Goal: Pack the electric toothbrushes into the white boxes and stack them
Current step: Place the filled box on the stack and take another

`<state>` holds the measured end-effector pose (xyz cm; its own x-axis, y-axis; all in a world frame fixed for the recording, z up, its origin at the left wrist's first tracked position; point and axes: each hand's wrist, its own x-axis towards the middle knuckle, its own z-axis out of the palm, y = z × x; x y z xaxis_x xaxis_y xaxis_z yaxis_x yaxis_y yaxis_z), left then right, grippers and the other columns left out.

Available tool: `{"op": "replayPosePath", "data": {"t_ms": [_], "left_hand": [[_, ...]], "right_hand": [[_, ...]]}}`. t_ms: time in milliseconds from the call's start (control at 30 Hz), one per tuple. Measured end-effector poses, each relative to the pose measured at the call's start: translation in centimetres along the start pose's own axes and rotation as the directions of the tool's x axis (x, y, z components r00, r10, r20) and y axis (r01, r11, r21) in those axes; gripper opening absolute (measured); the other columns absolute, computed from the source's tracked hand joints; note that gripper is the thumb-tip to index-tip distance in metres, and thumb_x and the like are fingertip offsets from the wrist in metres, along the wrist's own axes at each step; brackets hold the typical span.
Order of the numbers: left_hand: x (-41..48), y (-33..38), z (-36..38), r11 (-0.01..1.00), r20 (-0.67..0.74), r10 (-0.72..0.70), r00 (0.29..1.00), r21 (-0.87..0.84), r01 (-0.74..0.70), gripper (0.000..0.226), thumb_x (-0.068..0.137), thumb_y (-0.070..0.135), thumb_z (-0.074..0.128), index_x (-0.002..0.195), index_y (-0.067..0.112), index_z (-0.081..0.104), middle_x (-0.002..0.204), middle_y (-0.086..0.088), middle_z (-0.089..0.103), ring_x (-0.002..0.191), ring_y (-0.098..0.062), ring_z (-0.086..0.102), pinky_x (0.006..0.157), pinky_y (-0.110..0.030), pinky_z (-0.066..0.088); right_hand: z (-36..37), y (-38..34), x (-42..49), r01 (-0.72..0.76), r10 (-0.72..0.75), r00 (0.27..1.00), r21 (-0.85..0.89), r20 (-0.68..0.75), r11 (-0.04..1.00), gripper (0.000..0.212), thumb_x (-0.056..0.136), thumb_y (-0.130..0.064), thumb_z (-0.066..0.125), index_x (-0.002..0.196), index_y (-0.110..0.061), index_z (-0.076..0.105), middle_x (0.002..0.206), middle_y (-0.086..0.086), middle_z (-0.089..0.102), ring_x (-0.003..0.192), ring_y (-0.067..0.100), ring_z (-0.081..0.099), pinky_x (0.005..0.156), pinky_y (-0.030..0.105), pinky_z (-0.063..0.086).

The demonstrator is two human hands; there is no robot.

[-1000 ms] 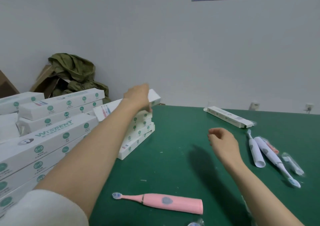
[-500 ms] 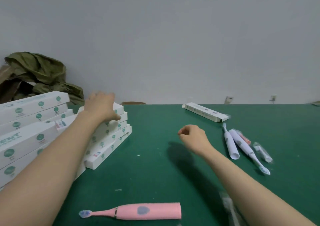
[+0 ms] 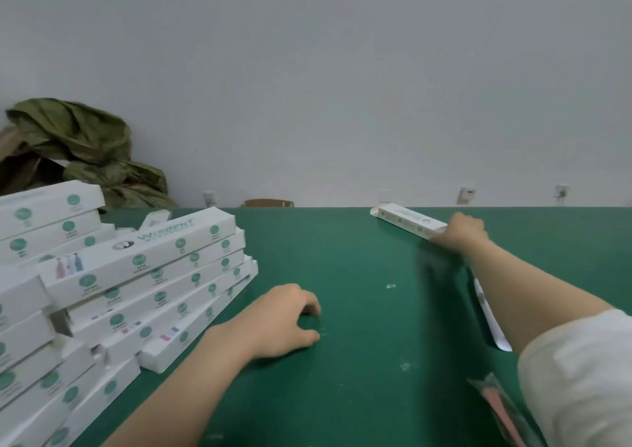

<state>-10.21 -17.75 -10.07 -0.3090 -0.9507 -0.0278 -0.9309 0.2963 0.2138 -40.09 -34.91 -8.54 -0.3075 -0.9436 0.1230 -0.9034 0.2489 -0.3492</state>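
Stacks of white toothbrush boxes (image 3: 143, 275) with green dots fill the left of the green table (image 3: 342, 258). My left hand (image 3: 284, 320) rests on the table beside the stack, fingers loosely curled, holding nothing. At the far right my right hand (image 3: 461, 233) grips the near end of a single white box (image 3: 407, 219) lying on the table. A white toothbrush (image 3: 489, 320) shows partly under my right forearm. A pink item in clear wrap (image 3: 496, 409) lies at the lower right.
A crumpled olive-green cloth (image 3: 85, 149) over a brown carton sits behind the stacks at the left. The wall with small sockets (image 3: 466, 194) runs right behind the table's far edge. A brown cardboard flap (image 3: 266, 203) peeks over that edge.
My left hand left the box stack and came down onto the table. My right hand reached forward and took hold of the lone white box. The pink toothbrush near me is out of view.
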Motion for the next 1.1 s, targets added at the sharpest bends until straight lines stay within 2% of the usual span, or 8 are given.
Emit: {"op": "replayPosePath", "data": {"t_ms": [300, 500, 567, 633, 733, 833, 967, 1100], "left_hand": [[-0.8, -0.8, 0.5, 0.999, -0.026, -0.003, 1.0, -0.04, 0.002, 0.039, 0.086, 0.037, 0.062, 0.123, 0.026, 0.057, 0.121, 0.006, 0.054, 0.11, -0.01, 0.051, 0.092, -0.018, 0.038], [-2.7, -1.0, 0.3, 0.986, -0.158, -0.081, 0.984, -0.159, 0.056, 0.039, 0.085, 0.035, 0.064, 0.122, 0.026, 0.057, 0.111, 0.013, 0.06, 0.092, -0.001, 0.053, 0.088, -0.018, 0.043], [-3.2, -0.6, -0.2, 0.942, -0.253, -0.157, 0.955, -0.329, 0.068, 0.041, 0.086, 0.032, 0.065, 0.125, 0.022, 0.054, 0.098, 0.014, 0.058, 0.079, 0.001, 0.053, 0.075, -0.013, 0.043], [-3.6, 0.5, -0.9, 0.875, -0.33, -0.243, 0.912, -0.48, 0.059, 0.045, 0.089, 0.035, 0.062, 0.129, 0.017, 0.051, 0.095, 0.014, 0.058, 0.08, -0.002, 0.056, 0.07, -0.013, 0.043], [-4.2, 2.0, -2.5, 0.754, -0.395, -0.372, 0.84, -0.656, 0.026, 0.059, 0.09, 0.045, 0.057, 0.139, 0.014, 0.041, 0.103, 0.011, 0.059, 0.096, -0.011, 0.057, 0.083, -0.025, 0.043], [-5.4, 2.5, -4.8, 0.411, -0.386, -0.447, 0.807, -0.89, -0.198, 0.068, 0.084, 0.049, 0.062, 0.138, 0.014, 0.04, 0.109, 0.004, 0.06, 0.108, -0.017, 0.058, 0.102, -0.039, 0.044], [-7.7, 0.7, -7.5, -0.016, -0.442, -0.48, 0.758, -0.859, -0.511, 0.037, 0.08, 0.038, 0.062, 0.106, 0.013, 0.054, 0.086, -0.001, 0.067, 0.094, -0.015, 0.065, 0.086, -0.028, 0.053], [-8.5, -0.5, -7.9, -0.204, -0.442, -0.422, 0.792, -0.805, -0.558, 0.016, 0.092, 0.022, 0.054, 0.106, 0.015, 0.058, 0.096, -0.004, 0.073, 0.101, -0.019, 0.065, 0.088, -0.035, 0.053]], "right_hand": [[2.7, -1.6, -0.3, -0.009, -0.005, 0.999, -0.254, -0.054, 0.967, 0.038, 0.091, -0.026, 0.054, 0.122, -0.004, 0.051, 0.128, 0.021, 0.04, 0.116, 0.033, 0.038, 0.095, 0.034, 0.034], [0.1, -3.5, -4.8, 0.017, -0.009, 1.0, 0.337, -0.027, 0.941, 0.027, 0.082, -0.022, 0.064, 0.069, -0.004, 0.048, 0.061, 0.008, 0.05, 0.055, 0.022, 0.044, 0.047, 0.025, 0.029], [-1.2, -4.7, -7.6, -0.003, 0.003, 1.0, 0.662, 0.002, 0.749, 0.023, 0.081, -0.024, 0.065, 0.072, -0.007, 0.053, 0.063, 0.009, 0.049, 0.054, 0.02, 0.041, 0.051, 0.025, 0.032], [-2.1, -5.5, -11.1, -0.174, -0.055, 0.977, 0.923, 0.204, 0.343, 0.019, 0.085, -0.022, 0.062, 0.096, -0.006, 0.06, 0.085, 0.012, 0.06, 0.069, 0.022, 0.053, 0.06, 0.029, 0.044], [-2.9, -6.0, -16.6, -0.458, -0.365, 0.834, 0.888, 0.414, -0.037, 0.021, 0.087, -0.018, 0.059, 0.107, -0.01, 0.06, 0.095, 0.009, 0.065, 0.081, 0.02, 0.059, 0.065, 0.027, 0.051], [-3.3, -6.4, -20.5, -0.221, -0.527, 0.817, 0.971, 0.235, 0.09, 0.029, 0.075, -0.01, 0.069, 0.103, -0.011, 0.064, 0.091, 0.004, 0.065, 0.075, 0.013, 0.058, 0.066, 0.021, 0.046], [-3.4, -6.4, -22.6, 0.184, -0.637, 0.766, 0.919, 0.089, 0.35, 0.062, 0.06, -0.004, 0.079, 0.117, -0.02, 0.059, 0.112, -0.005, 0.066, 0.099, 0.007, 0.062, 0.084, 0.017, 0.047], [-3.6, -7.5, -23.2, 0.434, -0.666, 0.745, 0.791, -0.046, 0.431, 0.055, 0.07, 0.001, 0.075, 0.116, -0.021, 0.057, 0.111, -0.009, 0.061, 0.091, -0.011, 0.055, 0.073, 0.004, 0.042]]}}
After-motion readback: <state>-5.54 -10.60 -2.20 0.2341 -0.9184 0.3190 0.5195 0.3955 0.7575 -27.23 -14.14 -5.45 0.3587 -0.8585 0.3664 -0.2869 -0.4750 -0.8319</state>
